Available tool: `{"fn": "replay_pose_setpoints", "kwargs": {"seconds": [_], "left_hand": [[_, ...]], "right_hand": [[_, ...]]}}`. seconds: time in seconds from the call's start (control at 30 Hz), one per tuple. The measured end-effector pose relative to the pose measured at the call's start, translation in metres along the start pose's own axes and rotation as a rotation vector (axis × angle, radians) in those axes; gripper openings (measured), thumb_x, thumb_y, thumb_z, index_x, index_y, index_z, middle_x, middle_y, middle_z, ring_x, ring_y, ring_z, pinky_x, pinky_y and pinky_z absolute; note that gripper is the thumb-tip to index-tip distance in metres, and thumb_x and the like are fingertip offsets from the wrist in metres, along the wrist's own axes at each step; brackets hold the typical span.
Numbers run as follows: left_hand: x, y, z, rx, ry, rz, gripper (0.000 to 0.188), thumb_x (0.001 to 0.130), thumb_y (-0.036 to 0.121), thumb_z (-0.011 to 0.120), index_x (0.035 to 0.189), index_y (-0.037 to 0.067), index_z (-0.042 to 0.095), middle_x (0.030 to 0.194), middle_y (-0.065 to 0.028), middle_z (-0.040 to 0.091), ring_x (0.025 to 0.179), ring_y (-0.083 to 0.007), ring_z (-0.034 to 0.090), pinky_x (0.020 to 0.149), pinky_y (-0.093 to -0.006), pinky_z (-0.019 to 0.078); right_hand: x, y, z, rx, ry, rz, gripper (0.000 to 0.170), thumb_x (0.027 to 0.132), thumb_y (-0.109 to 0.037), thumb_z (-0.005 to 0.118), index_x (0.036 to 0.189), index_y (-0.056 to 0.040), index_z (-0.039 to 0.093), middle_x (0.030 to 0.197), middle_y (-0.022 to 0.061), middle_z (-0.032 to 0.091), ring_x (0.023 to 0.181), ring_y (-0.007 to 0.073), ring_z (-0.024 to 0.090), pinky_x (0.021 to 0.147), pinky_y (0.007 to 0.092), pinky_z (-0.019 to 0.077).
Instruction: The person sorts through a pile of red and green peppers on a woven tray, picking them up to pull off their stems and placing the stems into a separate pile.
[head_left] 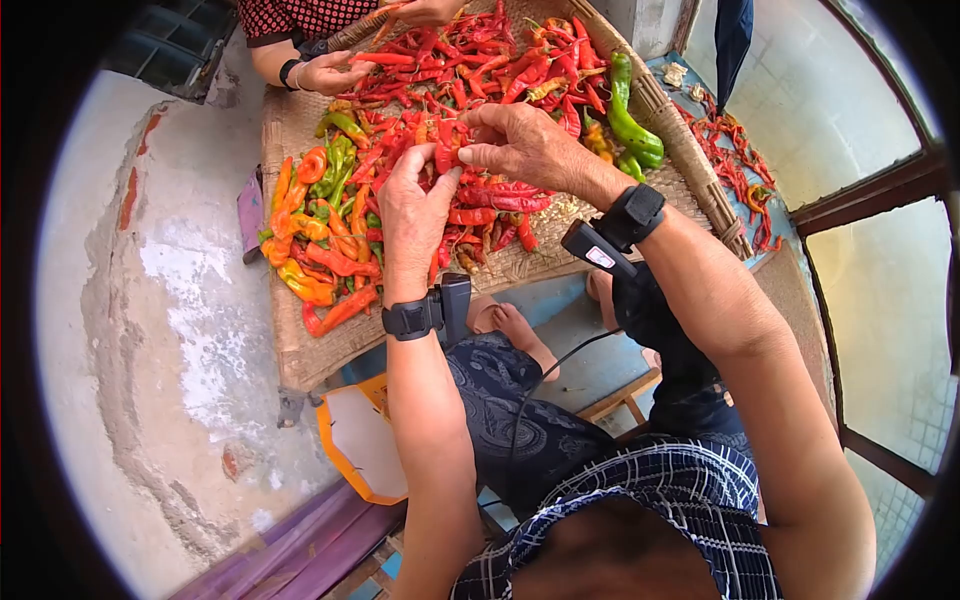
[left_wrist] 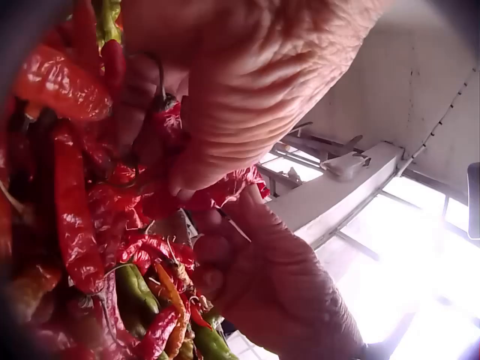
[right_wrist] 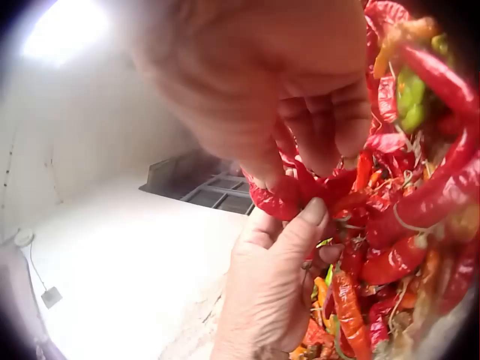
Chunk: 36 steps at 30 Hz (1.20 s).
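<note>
Over the heaped peppers, my left hand (head_left: pixel 413 208) and my right hand (head_left: pixel 532 147) meet, fingertips close together. Between them is a wrinkled red chili pepper (right_wrist: pixel 276 201). The left thumb and fingers pinch it from below in the right wrist view, while the right fingers grip it from above. In the left wrist view the same red pepper (left_wrist: pixel 234 187) spans from the left thumb to the right hand's fingertips. Beneath the hands lie many red chili peppers (left_wrist: pixel 71 206), some shiny, others shrivelled, with thin stems.
A woven tray (head_left: pixel 300 362) carries the peppers, with orange and green ones (head_left: pixel 345 235) at left and a large green pepper (head_left: pixel 630 120) at right. Across it, another person's hand (head_left: pixel 325 74) reaches in. Drying peppers (head_left: pixel 735 165) lie beyond the tray's right rim, near a window.
</note>
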<state>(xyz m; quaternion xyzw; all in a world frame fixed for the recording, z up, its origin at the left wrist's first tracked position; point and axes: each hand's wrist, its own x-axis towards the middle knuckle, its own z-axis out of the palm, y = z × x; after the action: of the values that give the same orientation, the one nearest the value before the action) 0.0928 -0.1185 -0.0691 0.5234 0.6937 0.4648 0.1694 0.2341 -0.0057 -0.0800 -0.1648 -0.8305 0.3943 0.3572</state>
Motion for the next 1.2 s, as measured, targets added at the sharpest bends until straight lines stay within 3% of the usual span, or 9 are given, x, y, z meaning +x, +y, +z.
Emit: {"fn": "replay_pose_setpoints", "kwargs": {"seconds": [0.1, 0.17, 0.43, 0.53, 0.63, 0.73, 0.83, 0.93, 1.2], "left_hand": [[-0.003, 0.000, 0.002, 0.243, 0.016, 0.169, 0.028, 0.079, 0.008, 0.067, 0.105, 0.000, 0.058, 0.095, -0.0106, 0.065, 0.086, -0.0167, 0.061, 0.078, -0.0297, 0.0470], [-0.005, 0.000, -0.001, 0.256, 0.001, 0.124, 0.030, 0.078, 0.008, 0.066, 0.105, 0.001, 0.059, 0.096, -0.0140, 0.065, 0.088, -0.0231, 0.062, 0.080, -0.0330, 0.0467], [-0.004, -0.014, -0.021, 0.303, 0.190, 0.130, 0.029, 0.083, 0.014, 0.058, 0.107, -0.001, 0.055, 0.096, -0.0191, 0.061, 0.089, -0.0352, 0.059, 0.079, -0.0402, 0.0465], [-0.008, -0.006, -0.024, 0.338, 0.152, 0.087, 0.034, 0.085, 0.019, 0.057, 0.109, -0.004, 0.055, 0.108, -0.0207, 0.057, 0.102, -0.0349, 0.054, 0.088, -0.0410, 0.0423], [-0.005, -0.014, -0.018, 0.438, 0.207, 0.244, 0.031, 0.085, 0.019, 0.057, 0.106, -0.004, 0.055, 0.111, -0.0204, 0.055, 0.103, -0.0349, 0.053, 0.091, -0.0410, 0.0408], [-0.004, -0.013, -0.013, 0.405, 0.135, 0.277, 0.029, 0.082, 0.016, 0.058, 0.105, -0.003, 0.056, 0.114, -0.0189, 0.054, 0.104, -0.0347, 0.051, 0.093, -0.0407, 0.0398], [-0.006, -0.008, -0.004, 0.426, 0.090, 0.321, 0.031, 0.078, 0.010, 0.060, 0.106, -0.003, 0.057, 0.115, -0.0167, 0.055, 0.107, -0.0344, 0.050, 0.094, -0.0406, 0.0400], [-0.007, -0.006, 0.003, 0.525, 0.057, 0.444, 0.030, 0.073, 0.005, 0.060, 0.103, -0.001, 0.058, 0.116, -0.0159, 0.055, 0.110, -0.0332, 0.048, 0.094, -0.0412, 0.0400], [-0.004, -0.013, -0.004, 0.588, 0.066, 0.338, 0.011, 0.075, 0.006, 0.061, 0.085, 0.003, 0.059, 0.096, -0.0112, 0.060, 0.096, -0.0313, 0.053, 0.084, -0.0420, 0.0424]], "right_hand": [[0.006, -0.003, 0.002, 0.251, -0.057, 0.185, 0.022, 0.081, -0.019, 0.067, 0.089, 0.0016, 0.064, 0.064, 0.0093, 0.061, 0.061, 0.0173, 0.059, 0.058, 0.0317, 0.0480], [0.008, 0.004, 0.002, 0.257, 0.033, 0.229, 0.020, 0.084, -0.019, 0.065, 0.082, 0.0011, 0.063, 0.061, 0.0062, 0.059, 0.057, 0.0112, 0.055, 0.052, 0.0285, 0.0456], [0.001, 0.001, -0.044, 0.312, -0.043, 0.363, 0.018, 0.090, -0.021, 0.059, 0.087, -0.0031, 0.061, 0.068, 0.0018, 0.059, 0.061, 0.0088, 0.058, 0.049, 0.0235, 0.0474], [0.008, 0.009, -0.050, 0.664, 0.133, 0.317, 0.018, 0.091, -0.021, 0.057, 0.094, -0.0028, 0.059, 0.078, 0.0032, 0.062, 0.068, 0.0104, 0.061, 0.057, 0.0241, 0.0510], [0.017, 0.012, -0.047, 0.759, 0.568, 0.294, 0.037, 0.089, -0.021, 0.059, 0.117, 0.0034, 0.053, 0.088, 0.0079, 0.062, 0.072, 0.0138, 0.061, 0.059, 0.0278, 0.0526], [0.011, 0.008, -0.032, 0.355, 0.497, 0.367, 0.048, 0.087, -0.022, 0.061, 0.124, 0.0048, 0.048, 0.083, 0.0092, 0.062, 0.069, 0.0140, 0.060, 0.057, 0.0277, 0.0516], [-0.001, -0.015, -0.008, 0.285, 0.049, 0.275, 0.043, 0.087, -0.024, 0.062, 0.117, 0.0058, 0.053, 0.070, 0.0072, 0.061, 0.060, 0.0118, 0.056, 0.053, 0.0274, 0.0481], [0.001, -0.012, 0.003, 0.281, 0.000, 0.172, 0.026, 0.087, -0.022, 0.063, 0.096, 0.0020, 0.061, 0.065, 0.0042, 0.059, 0.059, 0.0101, 0.055, 0.049, 0.0262, 0.0444], [0.003, -0.012, -0.025, 0.633, 0.116, 0.346, 0.014, 0.091, -0.018, 0.058, 0.088, -0.0041, 0.059, 0.075, 0.0035, 0.062, 0.062, 0.0082, 0.058, 0.051, 0.0226, 0.0492]]}}
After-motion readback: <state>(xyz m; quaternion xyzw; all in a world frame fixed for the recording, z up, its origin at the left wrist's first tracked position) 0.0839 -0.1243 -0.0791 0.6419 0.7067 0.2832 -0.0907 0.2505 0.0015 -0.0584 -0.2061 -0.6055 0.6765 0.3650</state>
